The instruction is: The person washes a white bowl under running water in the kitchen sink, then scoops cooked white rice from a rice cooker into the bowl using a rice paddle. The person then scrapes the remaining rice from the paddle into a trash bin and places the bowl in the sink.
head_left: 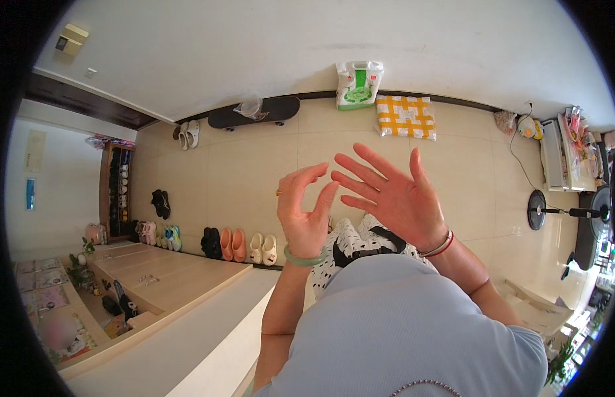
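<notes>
Both of my hands are raised in front of my body, over the tiled floor. My left hand (302, 210) curves into a C, its thumb and fingertips a gap apart, and nothing shows between them. A green bangle (303, 259) circles that wrist, and a ring sits on one finger. To its right, my right hand (401, 204) is spread wide with the palm showing, and it holds nothing. A red cord and a pale bracelet (437, 246) are around the right wrist. The right fingertips are close to the left thumb; whether they touch, I cannot tell.
Along the far wall lie a skateboard (271, 112) with a clear plastic bag on it, a white-and-green package (359, 86) and a yellow-checked packet (406, 117). Pairs of shoes line a wooden cabinet (163, 274) at left. A black fan stand (537, 210) and its cable are at right.
</notes>
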`<state>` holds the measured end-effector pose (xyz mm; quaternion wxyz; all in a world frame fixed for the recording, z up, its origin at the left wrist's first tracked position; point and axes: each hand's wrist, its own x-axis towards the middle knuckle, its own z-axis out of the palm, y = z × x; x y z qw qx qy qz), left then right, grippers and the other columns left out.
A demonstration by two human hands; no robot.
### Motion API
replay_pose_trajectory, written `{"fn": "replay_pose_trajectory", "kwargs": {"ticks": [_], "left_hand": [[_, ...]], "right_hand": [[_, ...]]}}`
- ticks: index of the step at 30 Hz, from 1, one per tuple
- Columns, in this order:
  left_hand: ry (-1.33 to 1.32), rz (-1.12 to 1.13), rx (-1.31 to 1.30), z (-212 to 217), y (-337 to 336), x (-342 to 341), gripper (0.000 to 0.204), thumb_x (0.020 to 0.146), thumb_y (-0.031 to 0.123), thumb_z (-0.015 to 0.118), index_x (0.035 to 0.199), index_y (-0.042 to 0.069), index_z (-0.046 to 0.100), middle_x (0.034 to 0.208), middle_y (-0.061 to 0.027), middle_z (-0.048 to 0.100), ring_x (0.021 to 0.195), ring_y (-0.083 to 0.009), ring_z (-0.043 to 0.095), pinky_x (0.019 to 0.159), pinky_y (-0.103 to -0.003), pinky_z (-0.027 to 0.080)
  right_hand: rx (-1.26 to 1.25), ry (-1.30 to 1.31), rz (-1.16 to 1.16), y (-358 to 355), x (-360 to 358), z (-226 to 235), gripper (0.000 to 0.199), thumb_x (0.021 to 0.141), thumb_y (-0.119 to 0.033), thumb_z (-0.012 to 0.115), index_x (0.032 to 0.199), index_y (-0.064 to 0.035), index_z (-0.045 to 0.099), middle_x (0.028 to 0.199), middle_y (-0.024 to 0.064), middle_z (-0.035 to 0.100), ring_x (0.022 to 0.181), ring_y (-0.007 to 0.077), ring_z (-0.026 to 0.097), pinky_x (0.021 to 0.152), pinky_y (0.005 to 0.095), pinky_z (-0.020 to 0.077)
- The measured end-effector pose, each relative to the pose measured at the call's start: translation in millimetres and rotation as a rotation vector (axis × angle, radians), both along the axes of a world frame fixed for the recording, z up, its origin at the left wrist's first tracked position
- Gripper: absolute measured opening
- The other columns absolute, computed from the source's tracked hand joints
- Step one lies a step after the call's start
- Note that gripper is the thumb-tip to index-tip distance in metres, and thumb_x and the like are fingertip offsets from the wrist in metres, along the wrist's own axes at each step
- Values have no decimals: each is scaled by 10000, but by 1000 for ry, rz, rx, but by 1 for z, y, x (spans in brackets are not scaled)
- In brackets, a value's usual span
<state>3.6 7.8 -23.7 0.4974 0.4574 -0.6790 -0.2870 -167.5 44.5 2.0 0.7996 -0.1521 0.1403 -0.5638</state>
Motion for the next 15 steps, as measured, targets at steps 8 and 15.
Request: {"fn": "replay_pose_trajectory", "kwargs": {"ticks": [8,15], "left_hand": [[46,-40,116,-10,-1,0,187,833,91,729,1003,41,671,862,-44,664,825,-146,608,786,-286,467],[382,-104,438,-10,-1,-1,201,948,181,617,1056,18,663,932,-25,670,891,-88,595,832,-247,450]], "right_hand": [[-8,114,-4,2,-2,-3,807,957,-657,204,1512,-71,190,1549,196,210,1416,352,254,1125,487,261],[4,-27,-57,-1,1,2,795,964,-643,207,1511,-67,184,1556,196,181,1424,358,228,1141,496,240]]}}
